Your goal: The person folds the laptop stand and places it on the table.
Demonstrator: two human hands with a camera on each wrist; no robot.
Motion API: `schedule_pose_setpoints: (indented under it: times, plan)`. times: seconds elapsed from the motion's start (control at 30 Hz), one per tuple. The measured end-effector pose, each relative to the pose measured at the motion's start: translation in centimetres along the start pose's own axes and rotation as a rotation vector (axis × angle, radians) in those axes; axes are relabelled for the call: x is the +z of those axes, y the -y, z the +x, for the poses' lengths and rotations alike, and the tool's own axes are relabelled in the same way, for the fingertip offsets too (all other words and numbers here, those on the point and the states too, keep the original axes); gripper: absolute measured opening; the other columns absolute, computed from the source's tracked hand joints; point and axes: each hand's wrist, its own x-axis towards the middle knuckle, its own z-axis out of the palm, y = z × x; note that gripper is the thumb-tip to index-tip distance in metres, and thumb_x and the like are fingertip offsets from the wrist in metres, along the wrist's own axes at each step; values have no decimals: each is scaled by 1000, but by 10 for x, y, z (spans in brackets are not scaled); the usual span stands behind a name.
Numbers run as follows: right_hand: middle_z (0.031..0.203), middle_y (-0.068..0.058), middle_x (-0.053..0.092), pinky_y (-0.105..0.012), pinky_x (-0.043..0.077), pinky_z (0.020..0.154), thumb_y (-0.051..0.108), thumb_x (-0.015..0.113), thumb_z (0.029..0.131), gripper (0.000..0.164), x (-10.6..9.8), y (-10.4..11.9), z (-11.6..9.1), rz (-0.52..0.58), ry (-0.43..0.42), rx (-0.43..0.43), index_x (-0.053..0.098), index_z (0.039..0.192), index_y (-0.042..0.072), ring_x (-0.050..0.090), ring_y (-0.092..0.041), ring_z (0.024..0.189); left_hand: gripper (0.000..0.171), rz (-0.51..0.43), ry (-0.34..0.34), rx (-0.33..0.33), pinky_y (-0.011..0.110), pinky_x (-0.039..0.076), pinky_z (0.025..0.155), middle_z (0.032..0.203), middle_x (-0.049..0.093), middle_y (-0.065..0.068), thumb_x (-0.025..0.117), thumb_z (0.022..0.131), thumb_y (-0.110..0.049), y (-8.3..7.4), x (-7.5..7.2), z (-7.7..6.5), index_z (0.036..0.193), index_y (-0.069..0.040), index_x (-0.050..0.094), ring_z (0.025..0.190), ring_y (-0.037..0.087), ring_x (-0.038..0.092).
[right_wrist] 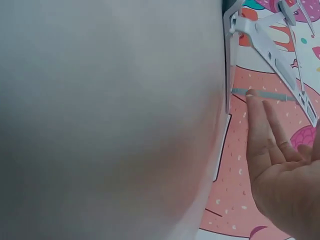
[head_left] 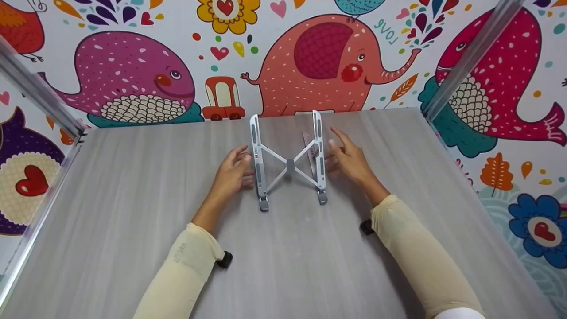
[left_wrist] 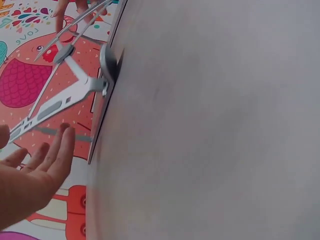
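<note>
A silver folding laptop stand stands unfolded on the table, its two slotted rails joined by crossed bars at a grey hub. Grey hooked feet point toward me. Beside the left rail is my left hand, fingers spread and slightly bent, fingertips right at the rail. My right hand is at the other side, its index finger extended near the right rail. In the left wrist view the palm of the left hand faces the stand. The right wrist view has the fingers loosely straight by a grey support strut.
The grey wood-grain table ends at a back wall printed with cartoon animals. Metal posts rise at both back corners. A narrow pinkish strip shows behind the right rail. A flat white item lies at the back edge.
</note>
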Motion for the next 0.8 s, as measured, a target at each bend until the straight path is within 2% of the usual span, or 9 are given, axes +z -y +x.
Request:
schedule_pose_setpoints:
  times: [0.13, 0.27, 0.4, 0.5, 0.63, 0.8]
  plan:
    - [113, -15, 70, -49, 62, 67, 54, 51, 102, 59, 7, 3, 4, 40, -14, -10, 32, 157, 46, 71, -35, 91, 49, -2, -8, 32, 45, 56, 98, 152, 49, 0, 52, 107, -35, 0, 10, 5, 154, -36, 40, 117, 27, 65]
    - [117, -16, 69, -49, 62, 68, 49, 57, 101, 60, 13, 3, 9, 62, -29, -33, 36, 157, 43, 70, -30, 95, 52, -26, -35, 59, 44, 57, 96, 149, 52, -2, 54, 106, -25, -1, 16, 9, 154, -39, 39, 116, 25, 66]
    - [108, -16, 72, -51, 62, 67, 33, 65, 101, 63, 16, 2, 11, 71, -35, -113, 38, 157, 39, 71, -26, 86, 63, -20, -56, 120, 47, 56, 99, 147, 54, 3, 57, 104, -12, -1, 19, 13, 158, -37, 35, 110, 27, 71]
    - [95, -21, 72, -57, 60, 67, 16, 67, 99, 69, 16, 15, 5, 82, -19, -158, 37, 159, 29, 70, -28, 77, 71, -7, -60, 148, 48, 54, 103, 145, 55, 6, 60, 102, -5, 0, 21, 16, 159, -38, 33, 105, 28, 74]
    - [91, -27, 69, -63, 58, 72, 4, 66, 98, 74, 16, 25, 0, 80, 0, -138, 33, 161, 22, 68, -30, 76, 76, 6, -68, 150, 43, 53, 104, 139, 57, 7, 60, 100, -2, 3, 22, 17, 159, -42, 32, 104, 26, 75]
    - [90, -25, 66, -57, 59, 67, 8, 67, 98, 77, 19, 5, 13, 58, -10, -118, 31, 160, 37, 65, -27, 74, 77, 20, -82, 140, 42, 55, 102, 137, 56, 6, 59, 101, -2, 4, 24, 15, 159, -44, 30, 114, 29, 71]
